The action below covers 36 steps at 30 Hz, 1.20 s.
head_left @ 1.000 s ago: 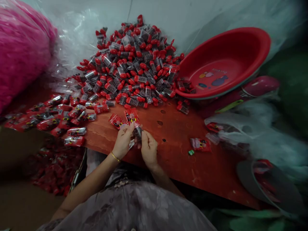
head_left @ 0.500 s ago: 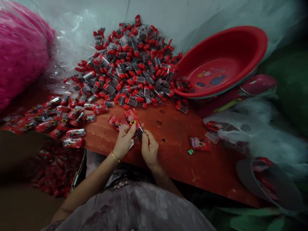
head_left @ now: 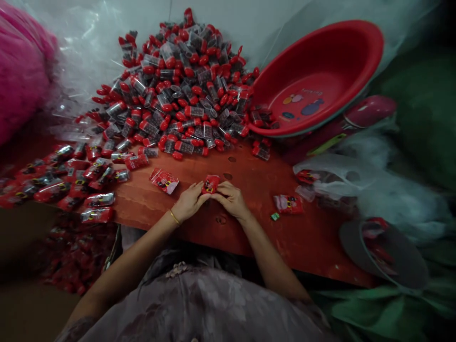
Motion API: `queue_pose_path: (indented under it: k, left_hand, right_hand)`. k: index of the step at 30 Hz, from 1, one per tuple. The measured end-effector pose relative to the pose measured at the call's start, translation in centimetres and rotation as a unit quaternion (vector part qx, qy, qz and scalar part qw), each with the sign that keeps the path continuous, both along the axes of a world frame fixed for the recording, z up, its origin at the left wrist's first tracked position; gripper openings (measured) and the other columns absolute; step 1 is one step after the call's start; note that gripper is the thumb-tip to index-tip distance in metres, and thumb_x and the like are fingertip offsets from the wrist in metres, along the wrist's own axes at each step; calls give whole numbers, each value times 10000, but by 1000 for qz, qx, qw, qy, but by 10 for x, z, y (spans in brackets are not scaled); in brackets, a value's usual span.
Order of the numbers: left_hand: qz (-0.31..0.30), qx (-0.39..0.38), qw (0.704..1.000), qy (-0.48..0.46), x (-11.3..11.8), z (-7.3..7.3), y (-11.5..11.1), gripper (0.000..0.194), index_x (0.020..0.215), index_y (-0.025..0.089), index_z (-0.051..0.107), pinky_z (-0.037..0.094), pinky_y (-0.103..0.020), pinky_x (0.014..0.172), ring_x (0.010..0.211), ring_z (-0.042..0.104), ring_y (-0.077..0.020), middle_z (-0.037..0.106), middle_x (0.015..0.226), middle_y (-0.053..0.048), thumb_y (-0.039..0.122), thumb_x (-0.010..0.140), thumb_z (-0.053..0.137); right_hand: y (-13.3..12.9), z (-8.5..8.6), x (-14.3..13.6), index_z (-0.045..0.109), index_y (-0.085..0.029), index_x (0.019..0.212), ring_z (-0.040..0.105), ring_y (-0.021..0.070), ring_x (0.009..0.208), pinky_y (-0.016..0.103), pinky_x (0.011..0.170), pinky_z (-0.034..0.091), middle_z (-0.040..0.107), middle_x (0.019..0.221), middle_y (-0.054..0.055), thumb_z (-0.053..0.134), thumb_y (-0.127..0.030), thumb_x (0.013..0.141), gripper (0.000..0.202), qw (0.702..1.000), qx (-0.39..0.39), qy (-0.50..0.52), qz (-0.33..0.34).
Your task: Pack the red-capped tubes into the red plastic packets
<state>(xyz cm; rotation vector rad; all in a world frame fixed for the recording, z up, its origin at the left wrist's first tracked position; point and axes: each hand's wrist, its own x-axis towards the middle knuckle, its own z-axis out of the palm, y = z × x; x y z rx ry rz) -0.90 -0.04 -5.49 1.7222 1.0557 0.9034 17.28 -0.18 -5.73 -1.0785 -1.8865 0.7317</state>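
Observation:
Between both hands, over the front part of the table [head_left: 249, 232], I hold a small red printed packet [head_left: 211, 183]. My left hand [head_left: 190, 202] grips its left side, fingers closed along the edge. My right hand [head_left: 232, 198] pinches its right side with thumb and fingers. What lies inside the packet is hidden. Left of my hands, a flat stack of red printed packets [head_left: 164, 180] lies on the wood. Behind it rises a large heap of clear tubes with red caps [head_left: 171, 104]; dark contents show through their walls.
Wrapped red packets [head_left: 96, 190] lie at the left, and more fill a container below the table's edge [head_left: 74, 251]. A red basin [head_left: 320, 71] leans at the right back. Right of my hands are a red packet [head_left: 288, 204], a small green piece [head_left: 275, 216] and a grey bucket [head_left: 384, 251].
My right hand has shifted to the packet's right side, and the packet now sits lengthwise between both hands. The dark tube end visible before is hidden. The view has shifted slightly.

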Motion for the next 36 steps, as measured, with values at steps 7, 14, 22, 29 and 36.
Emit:
queue_pose_path:
  k: [7,14,22,29,36]
  left_hand:
    - [-53,86,994,32,3,15,-1,314,1143,232,600,276,-397,1103,1250,490,-211,641,1210,-90,322,851,526]
    - [-38,51,997,51,-4,4,12,301,1088,226,634,229,-434,1121,1254,487,-229,641,1213,-90,247,788,618]
    - [9,59,997,45,-1,-13,16,220,1002,244,668,333,-389,1074,1156,573,-227,696,1101,-74,257,786,632]
    - [-24,158,952,260,-1,-15,15,314,1166,154,576,330,-425,1080,1253,488,-226,653,1185,-110,284,896,480]
    - [-31,146,929,338,1,-10,12,391,1241,131,533,302,-404,1093,1313,411,-232,572,1302,-120,317,905,462]
  right_hand:
    - [-16,11,3,702,-221,816,591,182,725,335,693,473,668,757,40,609,-450,815,247,997,19,36,-61]
    - [-2,19,2,690,-227,883,578,193,740,360,727,449,688,797,56,529,-492,857,312,998,44,-42,-15]
    - [13,-7,2,678,-216,801,531,173,677,353,785,421,640,689,32,547,-479,854,299,995,75,-58,-4]
    - [18,-15,2,661,-188,785,511,172,659,322,694,384,625,661,38,487,-490,880,362,981,128,-144,-13]
    - [17,-23,3,686,-207,793,529,169,678,322,725,382,638,660,31,469,-479,896,363,977,117,-175,-20]
